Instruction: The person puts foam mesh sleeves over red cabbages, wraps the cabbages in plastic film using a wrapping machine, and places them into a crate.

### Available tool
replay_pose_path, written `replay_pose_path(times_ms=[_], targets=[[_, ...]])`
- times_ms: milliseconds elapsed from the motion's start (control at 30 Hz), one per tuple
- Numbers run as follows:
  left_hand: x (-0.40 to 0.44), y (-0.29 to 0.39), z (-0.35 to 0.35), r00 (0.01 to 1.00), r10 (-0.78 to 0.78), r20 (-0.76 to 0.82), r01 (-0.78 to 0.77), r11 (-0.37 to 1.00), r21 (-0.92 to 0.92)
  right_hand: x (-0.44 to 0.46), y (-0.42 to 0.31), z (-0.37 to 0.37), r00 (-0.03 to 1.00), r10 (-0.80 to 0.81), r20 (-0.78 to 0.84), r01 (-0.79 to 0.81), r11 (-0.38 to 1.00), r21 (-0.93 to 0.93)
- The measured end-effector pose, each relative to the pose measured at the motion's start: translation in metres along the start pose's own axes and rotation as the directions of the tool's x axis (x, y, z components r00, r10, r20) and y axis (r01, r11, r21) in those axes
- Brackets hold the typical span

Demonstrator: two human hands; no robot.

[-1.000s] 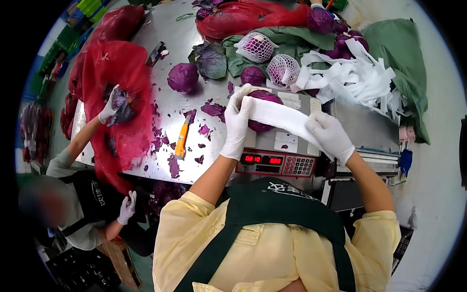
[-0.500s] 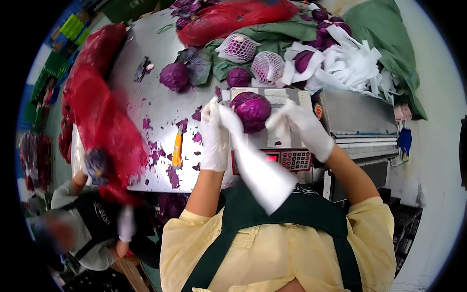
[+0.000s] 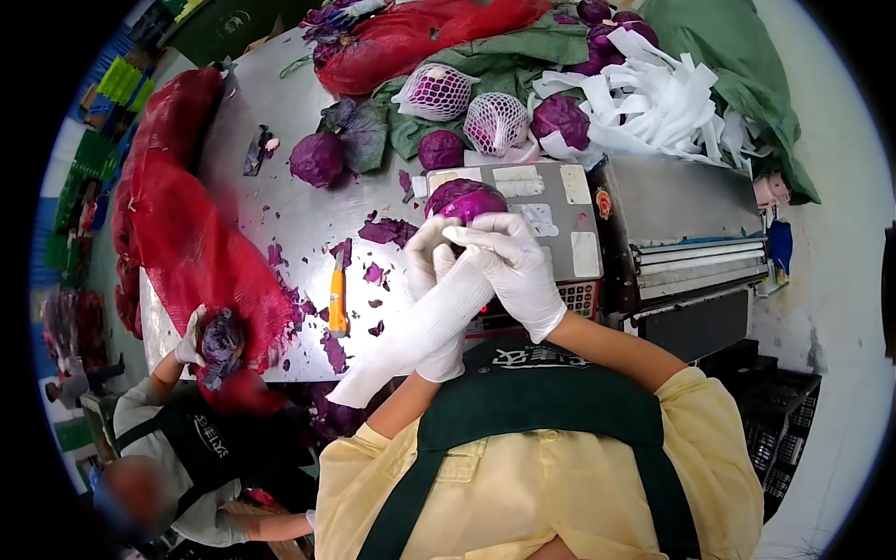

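Both gloved hands meet in front of a red cabbage, which sits on the weighing scale's metal plate. A flat white foam net sleeve hangs from them toward the lower left, across my left wrist. My left hand is closed at the sleeve's upper end, its fingers partly hidden by the sleeve. Next to it, my right hand pinches the same end with thumb and fingers. The scale's red keypad shows beneath my right wrist.
An orange utility knife lies among leaf scraps at left. Netted cabbages, bare cabbages and a pile of foam sleeves are at the back. A wrapping machine stands right. At left, a co-worker's hand holds a cabbage beside a red mesh sack.
My hands came together in front of the cabbage; the right moved left. The sleeve's free end swung to the lower left. The cabbage on the scale sits slightly further left in view.
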State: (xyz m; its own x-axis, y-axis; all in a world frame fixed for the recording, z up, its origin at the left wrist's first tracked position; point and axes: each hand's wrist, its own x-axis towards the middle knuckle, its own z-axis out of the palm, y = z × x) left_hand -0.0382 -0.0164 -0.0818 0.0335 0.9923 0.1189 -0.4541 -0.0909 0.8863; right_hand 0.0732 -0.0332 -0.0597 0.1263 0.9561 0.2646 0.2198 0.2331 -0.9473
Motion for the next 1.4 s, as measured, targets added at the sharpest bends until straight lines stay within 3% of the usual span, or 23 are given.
replay_pose_path(times_ms=[100, 233, 267, 333, 433, 467, 533, 567, 633, 700, 733, 833, 900, 933, 1000, 1067, 1100, 1133, 1167, 1233, 1300, 1367, 1400], targets=[[-0.006, 0.011, 0.004, 0.930, -0.297, 0.217, 0.356, 0.876, -0.325, 0.008, -0.010, -0.010, 0.939, -0.341, 0.044, 0.320, 0.820, -0.475], [-0.009, 0.011, -0.004, 0.933, -0.338, 0.124, 0.329, 0.940, 0.089, 0.004, -0.016, -0.012, 0.989, -0.145, 0.010, 0.145, 0.978, -0.151], [-0.010, 0.022, 0.003, 0.973, -0.198, 0.116, 0.145, 0.921, 0.362, 0.004, -0.017, -0.014, 0.980, -0.199, 0.001, 0.196, 0.963, -0.183], [-0.009, 0.023, 0.004, 0.990, -0.143, 0.022, 0.142, 0.990, 0.003, -0.002, -0.017, -0.020, 0.993, -0.111, 0.044, 0.117, 0.981, -0.153], [-0.006, 0.039, 0.005, 0.999, -0.050, 0.003, 0.050, 0.998, 0.044, -0.013, -0.004, -0.025, 0.994, -0.019, 0.104, 0.034, 0.989, -0.145], [-0.006, 0.040, 0.001, 0.999, -0.038, 0.012, 0.037, 0.999, 0.038, -0.016, -0.001, -0.030, 0.967, 0.218, 0.129, -0.228, 0.971, 0.069], [-0.007, 0.032, -0.014, 0.826, -0.549, 0.126, 0.563, 0.807, -0.180, -0.016, 0.008, -0.036, 0.896, 0.371, 0.245, -0.444, 0.721, 0.532], [-0.008, 0.031, -0.018, 0.646, -0.731, 0.222, 0.762, 0.594, -0.259, -0.012, 0.011, -0.044, 0.818, 0.504, 0.277, -0.502, 0.391, 0.771], [-0.038, 0.040, -0.024, 0.668, -0.675, 0.313, 0.708, 0.706, 0.013, -0.005, -0.001, -0.073, 0.792, 0.419, 0.444, -0.562, 0.218, 0.798], [-0.040, 0.017, -0.044, 0.728, -0.650, 0.220, 0.618, 0.760, 0.201, 0.002, -0.009, -0.090, 0.730, 0.525, 0.437, -0.673, 0.663, 0.327], [-0.024, 0.015, -0.059, 0.819, -0.563, 0.114, 0.514, 0.807, 0.289, 0.005, -0.019, -0.085, 0.800, 0.428, 0.420, -0.408, 0.902, -0.142], [0.036, 0.014, -0.079, 0.980, -0.105, -0.168, 0.182, 0.808, 0.561, 0.022, 0.015, -0.086, 0.856, 0.316, 0.409, -0.082, 0.864, -0.496], [0.071, -0.008, -0.098, 0.991, 0.103, -0.086, 0.004, 0.619, 0.786, 0.063, 0.013, -0.076, 0.825, 0.488, 0.285, -0.424, 0.868, -0.256], [0.082, -0.014, -0.095, 0.990, 0.109, -0.087, 0.001, 0.619, 0.785, 0.084, 0.020, -0.071, 0.883, 0.436, 0.175, -0.362, 0.869, -0.338], [0.097, -0.022, -0.085, 0.988, 0.152, -0.030, 0.018, 0.083, 0.996, 0.117, 0.054, -0.065, 0.930, 0.361, 0.071, -0.300, 0.856, -0.421], [0.101, -0.045, -0.090, 0.996, -0.088, 0.017, -0.022, -0.052, 0.998, 0.128, 0.128, -0.057, 0.883, 0.252, 0.396, 0.286, 0.378, -0.880], [0.098, -0.059, -0.093, 0.980, -0.186, 0.066, -0.091, -0.127, 0.988, 0.110, 0.165, -0.053, 0.847, 0.391, 0.360, -0.093, 0.776, -0.624], [0.085, -0.066, -0.089, 0.977, -0.181, 0.117, -0.134, -0.087, 0.987, 0.091, 0.201, -0.049, 0.793, 0.521, 0.317, -0.491, 0.854, -0.173], [0.073, -0.070, -0.087, 0.971, -0.174, 0.167, -0.177, -0.048, 0.983, 0.074, 0.117, -0.028, 0.588, 0.765, 0.264, -0.792, 0.477, 0.381], [0.064, -0.061, -0.084, 0.987, -0.090, 0.134, -0.122, 0.134, 0.983, 0.059, 0.129, -0.023, 0.602, 0.710, 0.365, -0.752, 0.352, 0.558], [0.041, -0.053, -0.080, 0.998, -0.060, -0.006, 0.044, 0.661, 0.749, 0.034, 0.056, -0.005, 0.732, 0.673, -0.110, -0.619, 0.723, 0.306], [0.032, -0.043, -0.081, 0.946, -0.317, 0.074, 0.307, 0.944, 0.120, 0.030, 0.045, -0.013, 0.814, 0.580, -0.019, -0.544, 0.775, 0.321], [0.034, -0.064, -0.095, 0.852, -0.469, 0.233, 0.495, 0.867, -0.064, 0.028, 0.042, -0.018, 0.885, 0.461, 0.065, -0.453, 0.821, 0.348]])
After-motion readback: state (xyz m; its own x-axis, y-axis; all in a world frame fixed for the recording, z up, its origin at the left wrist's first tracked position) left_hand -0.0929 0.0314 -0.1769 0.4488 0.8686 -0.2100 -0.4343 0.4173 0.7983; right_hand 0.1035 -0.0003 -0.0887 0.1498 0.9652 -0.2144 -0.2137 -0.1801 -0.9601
